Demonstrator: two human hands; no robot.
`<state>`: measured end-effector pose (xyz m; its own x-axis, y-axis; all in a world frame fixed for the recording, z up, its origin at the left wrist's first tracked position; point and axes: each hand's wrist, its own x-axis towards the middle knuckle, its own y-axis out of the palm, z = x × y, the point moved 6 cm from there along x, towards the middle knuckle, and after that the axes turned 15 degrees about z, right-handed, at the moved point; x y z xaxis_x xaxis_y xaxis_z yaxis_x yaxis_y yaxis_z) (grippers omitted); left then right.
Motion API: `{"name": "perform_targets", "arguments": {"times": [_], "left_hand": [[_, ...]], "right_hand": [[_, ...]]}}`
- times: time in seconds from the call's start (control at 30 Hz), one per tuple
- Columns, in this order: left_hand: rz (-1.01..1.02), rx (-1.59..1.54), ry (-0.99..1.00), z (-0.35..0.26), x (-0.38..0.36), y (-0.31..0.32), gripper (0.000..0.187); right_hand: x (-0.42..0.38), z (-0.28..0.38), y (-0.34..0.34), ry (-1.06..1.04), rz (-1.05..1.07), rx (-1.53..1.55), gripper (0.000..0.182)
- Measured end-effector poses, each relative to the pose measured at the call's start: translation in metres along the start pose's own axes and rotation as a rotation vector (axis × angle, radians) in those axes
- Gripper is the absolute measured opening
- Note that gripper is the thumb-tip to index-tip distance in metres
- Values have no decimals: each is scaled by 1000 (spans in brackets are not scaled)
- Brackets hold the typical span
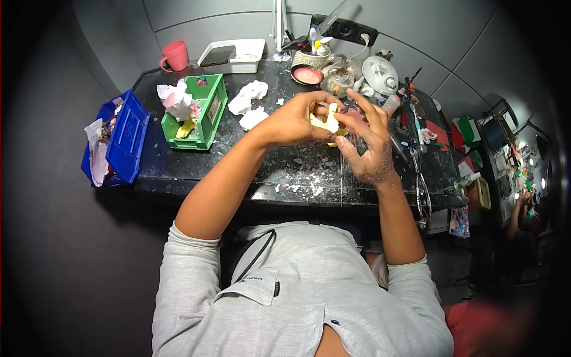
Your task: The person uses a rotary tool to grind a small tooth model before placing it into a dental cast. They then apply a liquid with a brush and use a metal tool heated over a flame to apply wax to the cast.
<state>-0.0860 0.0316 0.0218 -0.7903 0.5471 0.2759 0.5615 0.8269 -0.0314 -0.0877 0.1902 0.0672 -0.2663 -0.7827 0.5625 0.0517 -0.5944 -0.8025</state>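
Note:
A pale yellow plaster cast [325, 123], irregular in shape, is up in front of me over the black bench. My left hand [297, 122] curls around it from the left, its fingers behind and its thumb below. From the right, my right hand [372, 143] pinches the cast's edge with thumb and a finger, while other fingers stay raised. The hands partly hide the cast, so its full form does not show. Crumpled white tissue [250, 101] lies to the left of my hands.
A green bin [209, 128] and a blue bin [128, 143] stand left. At the back are a pink mug [175, 56], a white tray [253, 49] and a white domed device [380, 76]. Plaster crumbs [306, 189] litter the bench's front. A toothbrush [416, 122] lies right.

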Motion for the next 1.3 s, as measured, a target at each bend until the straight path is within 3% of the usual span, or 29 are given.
{"name": "perform_targets", "arguments": {"times": [0.17,0.23,0.27,0.3,0.4,0.5,0.6,0.63,0.7,0.73,0.77,0.83,0.87,1.0,1.1,1.3], "left_hand": [[30,26,49,-4,3,10,61],[-20,28,-3,-7,1,5,62],[-77,34,124,-10,2,2,62],[-167,44,64,-7,-2,-8,62],[-313,162,80,-15,-8,-22,59],[-285,160,33,-14,-9,-23,58],[-270,176,-21,-13,-8,-18,58],[-256,200,-40,-12,-8,-17,59],[-257,204,-35,-12,-8,-16,59],[-261,205,-28,-13,-8,-17,59],[-261,209,-28,-13,-8,-18,59],[-290,211,-42,-12,-9,-21,59],[-289,211,-43,-12,-9,-21,59],[-279,141,-19,-11,-9,-22,60],[-274,120,-13,-14,-10,-20,59],[-306,163,-28,-15,-13,-23,54]], "right_hand": [[-9,-5,-5,116,-107,145,36],[-7,0,-5,77,-57,75,32],[-11,-7,-10,81,-12,-35,24],[-15,-19,-17,112,-11,-19,15],[-24,-41,-41,322,-161,141,13],[-44,-68,-53,374,-182,141,15],[-55,-90,-49,758,-17,108,18],[-53,-86,-45,758,-18,109,18],[-39,-51,-45,332,-80,-394,19],[-40,-56,-40,399,-20,-199,22],[-40,-61,-38,397,-24,-198,22],[-49,-97,-16,815,167,253,32],[-41,-94,-19,762,207,98,33],[-15,-89,-8,555,192,23,29],[-6,-99,10,595,379,63,34],[-2,-101,25,597,354,85,16]]}}
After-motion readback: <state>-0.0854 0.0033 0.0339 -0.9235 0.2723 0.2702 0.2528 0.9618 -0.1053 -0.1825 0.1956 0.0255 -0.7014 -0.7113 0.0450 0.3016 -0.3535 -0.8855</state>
